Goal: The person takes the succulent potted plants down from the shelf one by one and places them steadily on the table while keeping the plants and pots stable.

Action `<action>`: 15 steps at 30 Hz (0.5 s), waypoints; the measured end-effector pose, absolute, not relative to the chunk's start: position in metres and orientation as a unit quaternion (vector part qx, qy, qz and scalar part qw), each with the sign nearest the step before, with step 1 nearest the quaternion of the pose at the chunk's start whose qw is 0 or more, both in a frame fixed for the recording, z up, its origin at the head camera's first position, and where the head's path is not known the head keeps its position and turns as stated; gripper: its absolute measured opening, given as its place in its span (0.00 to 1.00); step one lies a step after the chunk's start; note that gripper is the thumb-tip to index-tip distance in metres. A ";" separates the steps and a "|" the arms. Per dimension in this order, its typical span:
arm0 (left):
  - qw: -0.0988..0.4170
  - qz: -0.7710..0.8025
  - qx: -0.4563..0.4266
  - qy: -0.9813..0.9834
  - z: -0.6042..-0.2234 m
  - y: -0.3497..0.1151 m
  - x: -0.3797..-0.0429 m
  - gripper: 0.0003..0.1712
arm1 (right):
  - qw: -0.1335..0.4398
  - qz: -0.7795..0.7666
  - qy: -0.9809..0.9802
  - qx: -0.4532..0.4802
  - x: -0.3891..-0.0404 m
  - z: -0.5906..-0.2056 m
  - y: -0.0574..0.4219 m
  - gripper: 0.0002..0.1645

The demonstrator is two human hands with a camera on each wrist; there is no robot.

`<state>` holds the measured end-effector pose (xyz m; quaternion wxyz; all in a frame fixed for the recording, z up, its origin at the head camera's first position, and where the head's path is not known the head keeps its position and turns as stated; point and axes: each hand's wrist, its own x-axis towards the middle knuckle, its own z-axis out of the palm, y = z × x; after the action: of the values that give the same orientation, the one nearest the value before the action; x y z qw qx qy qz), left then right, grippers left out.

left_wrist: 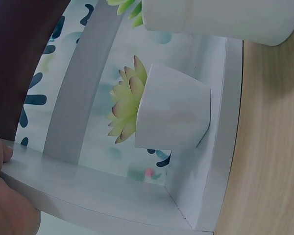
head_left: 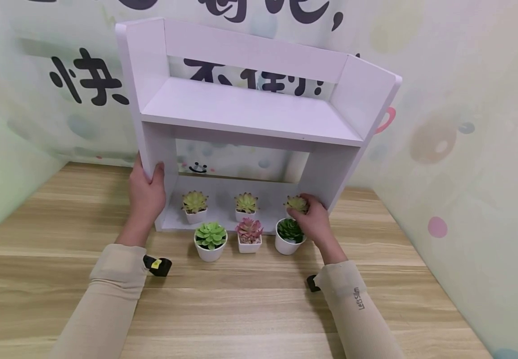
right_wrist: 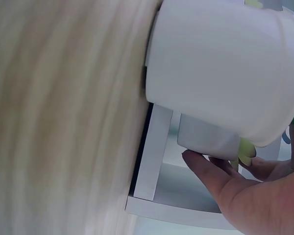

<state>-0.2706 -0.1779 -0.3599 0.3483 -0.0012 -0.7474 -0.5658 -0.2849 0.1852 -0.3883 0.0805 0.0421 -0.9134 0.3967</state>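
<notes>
Head view: left hand (head_left: 147, 192) clasped the left side panel (head_left: 159, 144) of the white two-tier shelf (head_left: 250, 107); right hand (head_left: 315, 219) pinched the yellow-green succulent in a small white pot (head_left: 296, 203), right end of the lower board (head_left: 218, 199). Left wrist view: hand partly visible at the panel edge, near a red-tipped green succulent in a squarish white pot (left_wrist: 159, 107). Right wrist view: thumb pressed the pinched pot (partly hidden by a round white pot (right_wrist: 220, 63); base contact, couldn't tell).

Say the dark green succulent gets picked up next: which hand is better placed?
Probably the right hand. It is beside the dark green succulent, though it would first need to release the yellow-green succulent just behind. The left hand grips the opposite side of the white shelf, farther away.
</notes>
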 end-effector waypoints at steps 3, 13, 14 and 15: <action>0.347 -0.566 -0.001 -0.748 -0.360 -0.177 -0.271 0.26 | 0.087 0.398 -0.912 0.043 -0.284 -0.387 0.185 0.36; 0.355 -0.566 -0.004 -0.744 -0.361 -0.178 -0.272 0.26 | 0.108 0.395 -0.911 0.052 -0.283 -0.380 0.185 0.35; 0.357 -0.566 -0.004 -0.743 -0.361 -0.178 -0.272 0.26 | 0.109 0.395 -0.910 0.054 -0.283 -0.379 0.185 0.35; 0.359 -0.564 -0.004 -0.743 -0.361 -0.178 -0.272 0.26 | 0.110 0.395 -0.910 0.056 -0.282 -0.379 0.185 0.35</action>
<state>-0.2719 -0.1776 -0.3613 0.3587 -0.0044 -0.7434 -0.5644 -0.2821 0.1849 -0.3787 0.1096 0.0565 -0.9102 0.3955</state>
